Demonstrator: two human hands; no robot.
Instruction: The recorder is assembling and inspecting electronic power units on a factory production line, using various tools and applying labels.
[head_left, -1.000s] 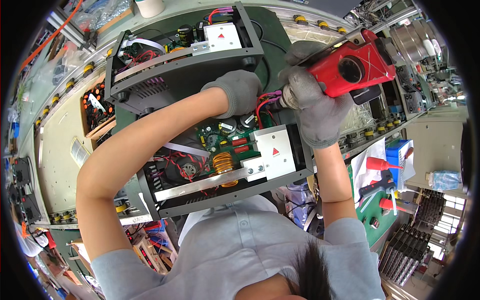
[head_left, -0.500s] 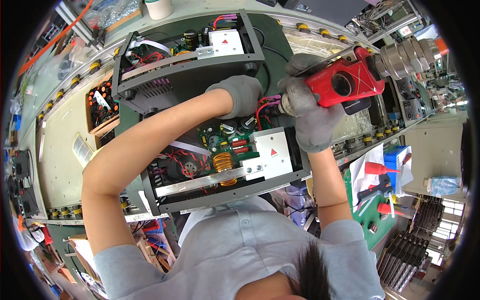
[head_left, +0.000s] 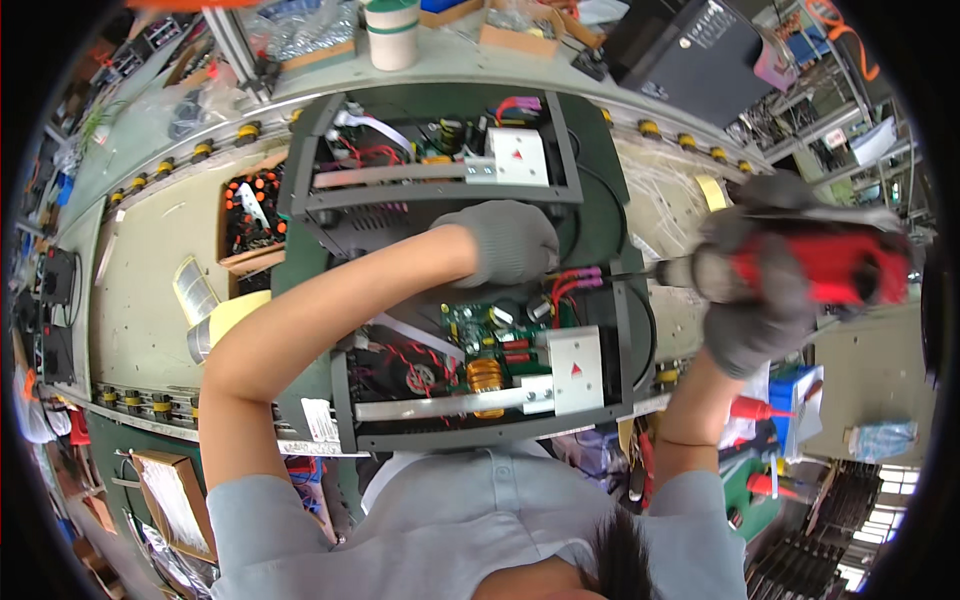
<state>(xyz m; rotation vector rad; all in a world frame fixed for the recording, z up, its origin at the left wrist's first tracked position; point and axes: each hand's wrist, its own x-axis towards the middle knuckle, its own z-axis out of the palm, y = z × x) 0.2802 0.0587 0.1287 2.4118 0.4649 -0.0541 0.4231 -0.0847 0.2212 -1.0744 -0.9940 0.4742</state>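
The gloved right hand (head_left: 765,300) is wrapped tightly round a red power screwdriver (head_left: 820,268), its bit pointing at the near open chassis (head_left: 480,375); the gloved left hand (head_left: 505,240) rests curled by pink wires (head_left: 572,285), grasp unclear; a second chassis (head_left: 430,160) stands behind; a tape roll (head_left: 392,32) beyond.

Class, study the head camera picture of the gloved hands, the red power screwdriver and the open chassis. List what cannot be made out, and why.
- Red power screwdriver: blurred, its details are lost.
- Bit tip: too thin and partly masked by pink wires; contact cannot be told.
- Left hand: the glove hides whatever lies under it.
- Right hand: blurred, finger positions unclear.
- Circuit board parts: too small.
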